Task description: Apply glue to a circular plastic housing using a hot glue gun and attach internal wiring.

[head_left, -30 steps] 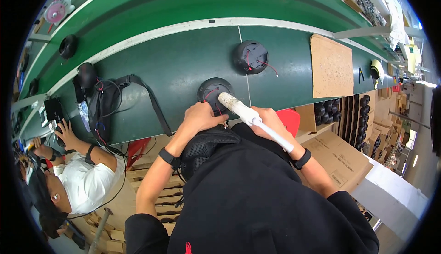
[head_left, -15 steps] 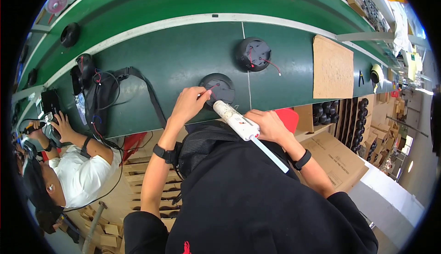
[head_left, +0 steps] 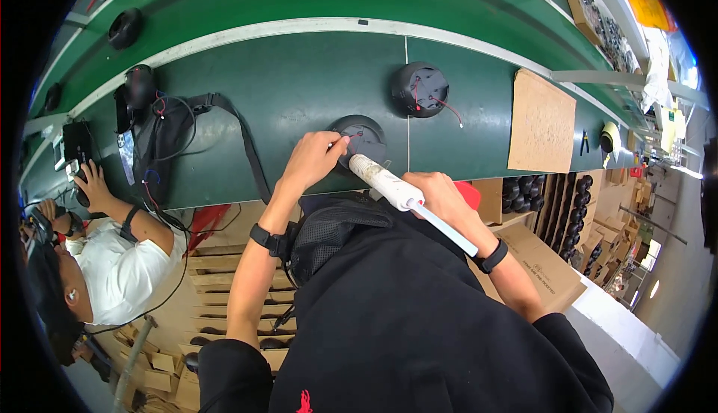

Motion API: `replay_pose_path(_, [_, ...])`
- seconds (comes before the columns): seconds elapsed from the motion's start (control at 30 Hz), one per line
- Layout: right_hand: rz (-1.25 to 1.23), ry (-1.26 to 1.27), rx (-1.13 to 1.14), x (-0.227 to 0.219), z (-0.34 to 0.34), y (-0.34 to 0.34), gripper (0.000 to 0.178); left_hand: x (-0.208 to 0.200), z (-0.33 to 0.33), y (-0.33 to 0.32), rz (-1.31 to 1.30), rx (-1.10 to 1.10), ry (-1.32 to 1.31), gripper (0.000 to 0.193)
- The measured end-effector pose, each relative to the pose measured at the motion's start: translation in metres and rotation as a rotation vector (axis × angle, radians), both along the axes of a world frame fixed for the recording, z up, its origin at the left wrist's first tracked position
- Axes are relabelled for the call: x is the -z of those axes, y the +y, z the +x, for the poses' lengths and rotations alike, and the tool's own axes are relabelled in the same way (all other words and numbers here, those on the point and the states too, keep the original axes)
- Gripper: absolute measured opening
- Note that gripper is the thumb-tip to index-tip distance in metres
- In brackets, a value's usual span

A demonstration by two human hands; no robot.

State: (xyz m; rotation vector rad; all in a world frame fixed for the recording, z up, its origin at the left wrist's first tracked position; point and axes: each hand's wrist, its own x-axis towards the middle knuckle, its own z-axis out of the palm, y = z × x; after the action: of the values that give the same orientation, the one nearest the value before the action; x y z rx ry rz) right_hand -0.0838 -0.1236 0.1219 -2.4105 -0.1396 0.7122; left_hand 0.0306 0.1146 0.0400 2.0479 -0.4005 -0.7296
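My right hand [head_left: 440, 198] is wrapped round a white hot glue gun [head_left: 387, 186], with a long pale glue stick [head_left: 451, 231] sticking out of its back end. The gun's front end points at a round black housing [head_left: 366, 142] lying on the green table. Over that housing my left hand [head_left: 313, 160] pinches a thin red wire at the inner face; the fingertips partly cover it. A second round black housing [head_left: 421, 89] lies farther off to the right, with red wires and a small white plug trailing from it.
A brown cardboard sheet [head_left: 542, 121] lies to the right, with pliers [head_left: 584, 142] beyond it. At left are a black strap [head_left: 243, 144] and cables. A co-worker [head_left: 123, 271] works at far left. Boxes [head_left: 535, 263] stand below the table's right side.
The view has shifted slightly. My left hand stays at the housing with its fingertips a little farther over it. The glue gun stays in my right hand, its front end near the housing.
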Motion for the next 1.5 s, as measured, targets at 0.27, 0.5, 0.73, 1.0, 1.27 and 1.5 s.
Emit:
replay_pose_path(0.27, [0.094,-0.083,0.055,0.012,-0.004,-0.007,0.010,0.002,-0.002,0.008,0.019,-0.031,-0.005,0.027])
replay_pose_path(0.5, [0.090,-0.120,0.073,0.014,-0.009,-0.012,0.008,-0.010,-0.005,0.027,0.100,0.162,0.203,0.020])
replay_pose_path(0.73, [0.087,-0.132,0.068,0.022,-0.010,-0.012,0.012,-0.002,-0.014,0.032,0.113,0.255,0.173,0.015])
replay_pose_path(1.0, [0.045,-0.108,0.044,0.018,-0.008,-0.011,0.016,0.006,-0.018,0.034,0.075,0.167,0.127,0.017])
replay_pose_path(1.27, [0.124,-0.084,0.088,0.008,-0.002,-0.013,0.019,-0.001,-0.010,0.036,0.122,0.107,0.159,0.018])
replay_pose_path(1.5, [-0.015,0.018,0.055,-0.006,0.010,-0.010,0.024,0.002,-0.010,0.038,0.049,0.050,0.111,0.026])
